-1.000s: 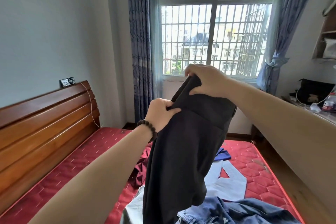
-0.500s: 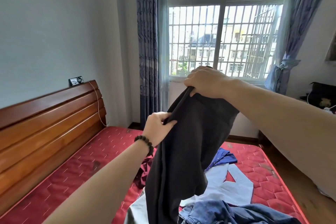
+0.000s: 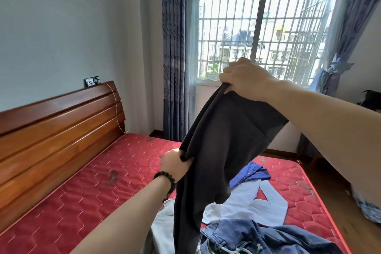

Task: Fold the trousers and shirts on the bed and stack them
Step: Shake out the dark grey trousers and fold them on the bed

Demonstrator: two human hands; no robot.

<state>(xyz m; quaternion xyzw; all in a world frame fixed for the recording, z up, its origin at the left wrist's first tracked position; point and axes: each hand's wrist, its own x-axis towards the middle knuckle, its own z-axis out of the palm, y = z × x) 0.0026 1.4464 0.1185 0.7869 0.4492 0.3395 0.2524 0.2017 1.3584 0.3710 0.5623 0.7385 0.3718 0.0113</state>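
Note:
Dark grey trousers (image 3: 218,150) hang in the air over the bed. My right hand (image 3: 245,77) grips their top edge up high in front of the window. Lower and to the left, my left hand (image 3: 175,164), with a bead bracelet on the wrist, pinches the trousers' side edge. The legs drop down past the bottom of the view. On the red mattress (image 3: 92,187) below lie a white shirt (image 3: 253,204), a blue shirt (image 3: 251,173) and blue jeans (image 3: 257,237), all unfolded.
A wooden headboard (image 3: 57,130) runs along the left wall. A barred window (image 3: 266,33) with blue curtains (image 3: 175,53) stands behind the bed. Wooden floor (image 3: 329,187) lies to the right of the mattress.
My left hand has slid down the trousers' edge, away from my right hand, stretching the fabric between them. The view has shifted to the left and downward.

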